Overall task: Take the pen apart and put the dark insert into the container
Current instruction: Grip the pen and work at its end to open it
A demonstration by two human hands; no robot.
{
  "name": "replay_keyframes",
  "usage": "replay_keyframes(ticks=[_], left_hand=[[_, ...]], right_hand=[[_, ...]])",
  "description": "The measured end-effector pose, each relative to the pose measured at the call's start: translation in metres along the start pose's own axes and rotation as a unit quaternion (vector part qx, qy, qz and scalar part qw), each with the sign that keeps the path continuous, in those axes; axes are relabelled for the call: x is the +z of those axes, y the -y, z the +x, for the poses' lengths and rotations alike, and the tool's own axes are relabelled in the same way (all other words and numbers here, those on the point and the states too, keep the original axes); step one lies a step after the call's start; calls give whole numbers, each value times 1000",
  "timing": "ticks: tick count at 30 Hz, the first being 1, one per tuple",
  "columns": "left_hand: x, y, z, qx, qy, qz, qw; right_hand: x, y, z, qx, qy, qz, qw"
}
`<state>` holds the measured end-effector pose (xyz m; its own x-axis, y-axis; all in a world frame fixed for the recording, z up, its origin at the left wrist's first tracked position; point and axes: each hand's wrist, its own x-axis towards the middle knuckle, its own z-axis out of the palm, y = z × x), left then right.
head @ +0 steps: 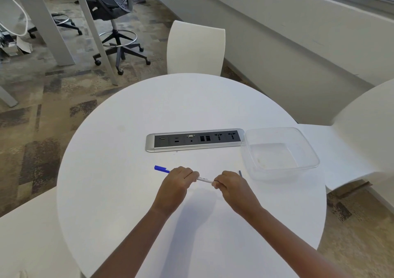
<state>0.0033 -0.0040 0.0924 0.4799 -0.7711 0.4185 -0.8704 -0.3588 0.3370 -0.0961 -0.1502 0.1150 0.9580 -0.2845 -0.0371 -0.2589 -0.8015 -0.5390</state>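
Pen [204, 179]: white barrel, small dark print, blue cap [161, 168]. Container [307, 147]: clear, colourless. Counter [191, 107]: plain white. Socket panel [194, 140]: silver frame, black face. Chair [196, 49]: white. Carpet [42, 128]: mottled brown-grey patches.

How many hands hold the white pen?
2. The left hand grips the white plastic pen near its blue cap; the right hand grips the other end, nearer the clear plastic container.
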Motion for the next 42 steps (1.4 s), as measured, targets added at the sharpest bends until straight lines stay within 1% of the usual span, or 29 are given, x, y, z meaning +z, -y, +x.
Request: replay_keyframes(ticks=[1, 2, 4, 6, 7, 8, 10, 12, 13, 14, 16, 18, 19, 20, 22, 24, 26, 28, 29, 30, 32, 33, 34, 35, 36, 37, 38, 40, 42], left_hand=[[0, 0, 0, 5, 0, 3, 1000], [-1, 0, 0, 9, -1, 5, 1000], [-2, 0, 0, 17, -3, 9, 1000], [-1, -1, 1, 19, -5, 11, 1000], [-1, -1, 2, 16, -5, 11, 1000], [-1, -1, 2, 12, -6, 11, 1000], [-1, -1, 3, -3, -10, 11, 1000], [-2, -1, 4, -12, -14, 7, 1000], [-3, -1, 4, -12, -15, 6, 1000], [-3, -1, 5, -10, -16, 5, 1000], [-4, -2, 5, -2, -16, 3, 1000], [-4, -3, 4, 0, -17, 2, 1000], [-4, -4, 4, -1, -19, 1, 1000], [-4, -4, 3, -2, -21, 1, 1000], [-5, -5, 3, 0, -27, 4, 1000], [-6, -5, 4, 4, -30, 6, 1000], [-7, -5, 4, 10, -29, 7, 1000], [-8, -6, 4, 13, -27, 7, 1000], [-8, -6, 4, 12, -27, 7, 1000], [-9, -6, 5, 13, -28, 7, 1000], [-10, -5, 7, 21, -28, 12, 999], [-10, -4, 7, 27, -26, 16, 999], [-10, -4, 7, 30, -23, 19, 999], [-10, -4, 7, 29, -22, 19, 999], [-10, -4, 7, 25, -21, 17, 999], [-10, -4, 7, 19, -21, 14, 1000], [-10, -4, 7, 14, -21, 11, 1000], [-10, -5, 8, 11, -22, 10, 1000], [-10, -6, 10, 16, -24, 13, 1000]], right_hand=[[-2, 1, 1, 61, 48, 74, 994], [-6, 2, 4, 115, 82, 153, 978], [-14, 4, 9, 186, 131, 286, 931], [-20, 5, 12, 241, 165, 355, 888], [-21, 5, 12, 254, 169, 367, 879], [-21, 5, 12, 246, 158, 359, 886], [-18, 5, 9, 183, 96, 286, 936], [-13, 4, 2, 94, 23, 162, 982], [-11, 3, -1, 48, -3, 93, 994], [-9, 3, -4, 0, -29, 26, 999], [-7, 1, -7, -77, -73, -80, 991], [-8, 1, -7, -121, -106, -137, 977], [-8, 1, -7, -135, -112, -143, 974], [-9, 2, -6, -134, -104, -134, 976], [-10, 4, -3, -93, -66, -88, 990], [-10, 3, -1, -38, -12, -24, 999], [-14, 5, 2, 43, 40, 73, 996], [-20, 6, 5, 124, 80, 202, 968], [-22, 6, 8, 162, 101, 272, 943], [-23, 4, 10, 208, 130, 351, 904], [-23, 3, 10, 291, 180, 500, 796], [-22, 3, 9, 302, 190, 527, 771], [-20, 2, 9, 299, 186, 517, 780], [-18, 2, 8, 282, 168, 477, 815], [-16, 5, 7, 248, 140, 416, 864], [-14, 7, 5, 203, 104, 349, 909], [-12, 9, 2, 159, 65, 287, 943], [-5, 6, -1, 81, -2, 183, 980], [-3, 5, -5, 7, -49, 47, 998]])
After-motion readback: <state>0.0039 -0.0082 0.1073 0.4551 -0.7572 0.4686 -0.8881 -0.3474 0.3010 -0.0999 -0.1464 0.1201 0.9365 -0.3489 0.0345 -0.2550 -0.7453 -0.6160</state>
